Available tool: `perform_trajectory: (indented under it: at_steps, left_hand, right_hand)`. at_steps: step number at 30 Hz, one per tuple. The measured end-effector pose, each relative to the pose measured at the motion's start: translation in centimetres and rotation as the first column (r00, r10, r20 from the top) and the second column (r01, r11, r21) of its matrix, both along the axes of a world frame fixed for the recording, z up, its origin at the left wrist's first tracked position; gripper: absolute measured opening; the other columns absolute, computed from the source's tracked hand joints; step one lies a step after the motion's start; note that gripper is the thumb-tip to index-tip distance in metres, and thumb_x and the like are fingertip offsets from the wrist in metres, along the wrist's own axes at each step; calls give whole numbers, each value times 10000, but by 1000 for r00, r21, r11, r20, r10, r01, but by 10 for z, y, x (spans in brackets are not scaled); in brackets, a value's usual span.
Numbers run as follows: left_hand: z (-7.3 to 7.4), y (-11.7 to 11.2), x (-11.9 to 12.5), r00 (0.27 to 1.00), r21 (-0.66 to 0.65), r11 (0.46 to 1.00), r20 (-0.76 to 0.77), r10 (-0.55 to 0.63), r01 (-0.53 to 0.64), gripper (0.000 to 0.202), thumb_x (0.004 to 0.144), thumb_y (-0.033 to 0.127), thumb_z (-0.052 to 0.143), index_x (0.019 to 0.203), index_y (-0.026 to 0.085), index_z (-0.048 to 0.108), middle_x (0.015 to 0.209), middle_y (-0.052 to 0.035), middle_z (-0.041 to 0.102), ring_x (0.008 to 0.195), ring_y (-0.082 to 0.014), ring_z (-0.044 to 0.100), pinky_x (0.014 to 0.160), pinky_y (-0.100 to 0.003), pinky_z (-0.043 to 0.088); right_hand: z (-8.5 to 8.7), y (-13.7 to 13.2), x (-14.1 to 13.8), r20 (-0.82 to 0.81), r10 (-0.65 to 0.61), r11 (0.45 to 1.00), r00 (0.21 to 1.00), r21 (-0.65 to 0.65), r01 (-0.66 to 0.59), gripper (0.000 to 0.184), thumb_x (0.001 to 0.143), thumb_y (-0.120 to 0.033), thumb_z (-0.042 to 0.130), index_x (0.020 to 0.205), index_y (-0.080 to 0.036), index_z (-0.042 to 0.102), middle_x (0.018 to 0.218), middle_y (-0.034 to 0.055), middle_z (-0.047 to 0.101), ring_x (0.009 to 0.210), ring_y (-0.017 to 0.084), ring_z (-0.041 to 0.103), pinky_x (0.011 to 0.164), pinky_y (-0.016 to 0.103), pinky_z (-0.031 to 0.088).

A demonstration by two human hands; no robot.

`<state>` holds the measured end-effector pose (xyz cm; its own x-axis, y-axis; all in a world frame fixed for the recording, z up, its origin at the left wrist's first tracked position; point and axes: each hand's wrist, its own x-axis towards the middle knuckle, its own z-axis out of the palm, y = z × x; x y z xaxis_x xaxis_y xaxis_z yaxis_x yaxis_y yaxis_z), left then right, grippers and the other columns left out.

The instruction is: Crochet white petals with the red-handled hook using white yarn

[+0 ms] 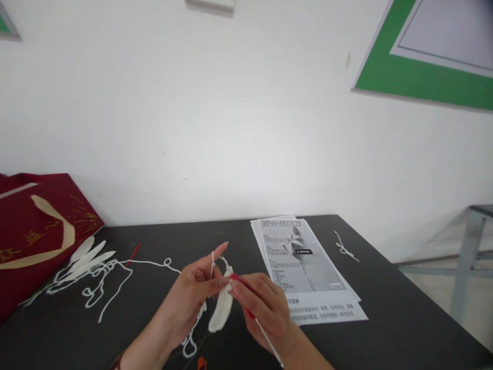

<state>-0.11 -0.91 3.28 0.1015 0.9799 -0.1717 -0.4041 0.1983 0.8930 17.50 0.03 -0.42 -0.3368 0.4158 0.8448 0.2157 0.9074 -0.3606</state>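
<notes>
My left hand (188, 290) pinches the top of a white crocheted piece (221, 312), long and petal-shaped, between thumb and fingers. White yarn (212, 263) runs over its raised index finger. In my right hand (265, 303) is a crochet hook (268, 341) with a red grip and a metal shaft pointing down toward me. The hook's tip is by the upper end of the piece, where a loop of yarn shows; exactly how it sits in the stitches is too small to tell. Loose yarn (188, 345) hangs below my left hand.
Several white petal-shaped pieces (89, 259) and tangled yarn (102, 282) lie left on the black table (154, 313), near a thin red stick (133, 255) and dark red bag (34, 236). Printed sheets (327, 308) and a yarn scrap (344, 250) lie right. A white wall stands behind.
</notes>
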Motion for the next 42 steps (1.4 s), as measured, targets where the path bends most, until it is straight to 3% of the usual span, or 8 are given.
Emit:
perform_trajectory:
  at_steps: [3,6,8,12,14,19,26,42]
  left_hand:
    - [2,-2,-1,984,-35,999,178,-28,35,616,674,146,805,1255,243,628,597,57,504,528,-65,428,516,-185,327]
    - [3,-3,-3,973,-4,999,228,-34,36,607,690,109,789,1256,259,628,624,53,505,546,-56,420,536,-172,337]
    - [4,-3,-5,969,10,998,241,-61,60,604,690,96,786,1253,251,632,638,52,493,565,-55,412,566,-172,346]
    - [5,-3,-9,970,18,991,205,-132,131,626,660,121,811,1251,235,637,645,49,473,588,-65,403,608,-191,352]
    - [7,-4,-12,974,30,983,139,-181,179,629,655,135,816,1248,249,639,632,51,468,580,-68,389,592,-197,335]
    - [11,-6,-16,949,64,947,-32,-313,314,544,670,154,797,1188,270,682,601,68,397,539,-67,301,515,-202,254]
    - [12,-11,-20,890,50,889,-36,-454,455,542,668,173,761,1199,244,680,644,56,359,545,-90,257,505,-239,216]
    - [21,-14,-21,837,-48,839,116,-534,542,562,582,65,742,1108,262,735,660,25,452,532,-81,319,485,-234,212]
  right_hand:
    - [0,-1,-3,-208,1,979,978,-200,-44,443,828,-11,593,1192,-258,647,967,88,718,833,201,668,687,322,570]
    - [1,-2,-10,-439,-30,876,898,-444,-188,261,852,-99,627,1023,-271,724,894,47,721,759,171,681,654,284,564]
    - [0,-1,-15,-575,-39,761,817,-547,-349,150,846,-175,664,943,-254,748,855,36,727,723,160,685,644,271,572]
    - [2,3,-19,-760,-75,448,646,-604,-659,117,776,-281,754,865,-206,755,766,32,742,684,150,693,585,236,589]
    - [6,5,-18,-792,-91,370,604,-590,-718,130,766,-292,765,839,-186,749,714,26,736,639,135,683,556,222,589]
    - [16,6,-11,-810,-58,329,583,-567,-755,168,798,-321,735,785,-154,725,653,6,688,514,96,620,483,213,582]
    - [21,6,-9,-828,11,245,560,-541,-805,221,816,-355,709,736,-150,686,628,-12,631,453,80,565,419,197,549]
    - [26,3,-3,-815,50,244,578,-551,-798,220,829,-349,690,720,-161,657,637,-18,586,463,80,548,422,192,546]
